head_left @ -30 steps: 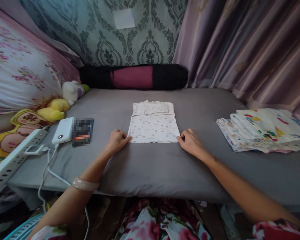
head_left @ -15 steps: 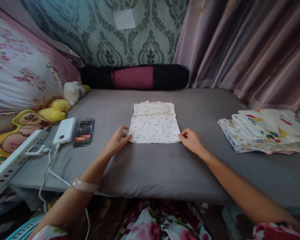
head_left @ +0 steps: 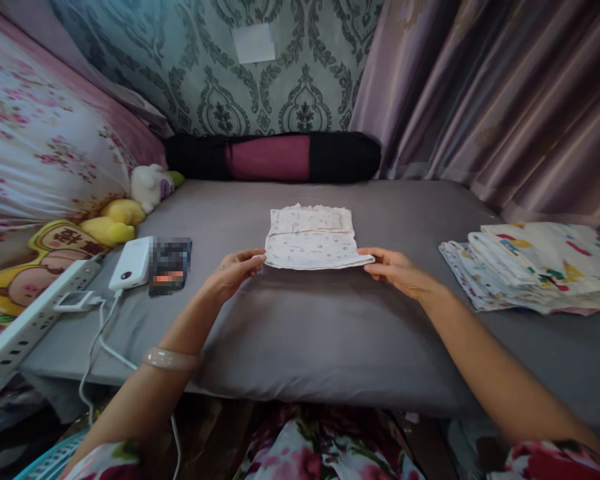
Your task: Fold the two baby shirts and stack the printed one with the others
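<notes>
A small white garment (head_left: 311, 241) with a fine print lies partly folded in the middle of the grey sheet, its far end turned over and a gathered edge showing at the back. My left hand (head_left: 236, 269) pinches its near left corner between thumb and fingers. At the near right corner, my right hand (head_left: 397, 270) grips the cloth in the same way. Between the two hands the near edge is raised a little off the sheet and turned up. Whether the cloth is a shirt or trousers I cannot tell.
On the right lies a stack of folded printed cloths (head_left: 540, 267). To the left are a white power bank (head_left: 133, 262), a blurred-out dark object (head_left: 170, 265), a power strip (head_left: 40, 317) with cables, and plush toys (head_left: 111, 223). A black and maroon bolster (head_left: 270, 157) lines the back.
Both hands have lifted the garment's near edge off the sheet and moved it slightly away from me. The view has shifted slightly.
</notes>
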A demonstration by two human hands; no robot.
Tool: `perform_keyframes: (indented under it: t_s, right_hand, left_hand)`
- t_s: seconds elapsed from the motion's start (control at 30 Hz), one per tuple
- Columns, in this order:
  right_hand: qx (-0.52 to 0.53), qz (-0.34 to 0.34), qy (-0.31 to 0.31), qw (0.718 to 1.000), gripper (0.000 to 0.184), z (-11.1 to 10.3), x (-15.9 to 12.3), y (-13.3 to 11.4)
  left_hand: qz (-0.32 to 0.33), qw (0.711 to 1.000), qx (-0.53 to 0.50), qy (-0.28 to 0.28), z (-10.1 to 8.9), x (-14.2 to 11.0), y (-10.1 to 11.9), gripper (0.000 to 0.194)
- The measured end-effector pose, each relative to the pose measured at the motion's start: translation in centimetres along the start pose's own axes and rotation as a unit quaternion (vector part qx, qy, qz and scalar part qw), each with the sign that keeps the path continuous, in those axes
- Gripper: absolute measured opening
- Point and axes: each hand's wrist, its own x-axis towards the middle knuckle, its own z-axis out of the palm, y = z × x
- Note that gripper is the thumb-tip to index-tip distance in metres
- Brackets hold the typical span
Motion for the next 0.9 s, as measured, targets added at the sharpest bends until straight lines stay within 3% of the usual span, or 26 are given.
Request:
perform_keyframes:
  t_s: [0.1,0.27,0.47,0.7,0.9]
  right_hand:
    - [-0.039,-0.020,0.018,0.999,0.055,-0.2,1.0,-0.1]
    - [-0.157,-0.050,0.130,0.978,0.031,-0.1,4.0,0.1]
    - [-0.217,-0.107,0.194,0.951,0.026,-0.3,8.1,0.3]
    - [-0.294,-0.069,0.246,0.921,0.028,-0.5,12.5,1.5]
    - [-0.394,-0.011,0.276,0.876,0.033,0.3,14.9,0.1]
  left_hand:
    - [0.041,0.999,0.018,-0.010,0.2,0.8,0.4,0.057]
    - [0.103,0.988,0.111,-0.015,0.6,3.4,0.5,0.062]
    - [0.168,0.949,0.261,0.058,1.1,7.1,0.6,0.041]
    - [0.140,0.932,0.304,0.138,2.3,11.8,0.8,0.030]
    - [0.088,0.899,0.382,0.194,3.0,15.0,1.3,0.027]
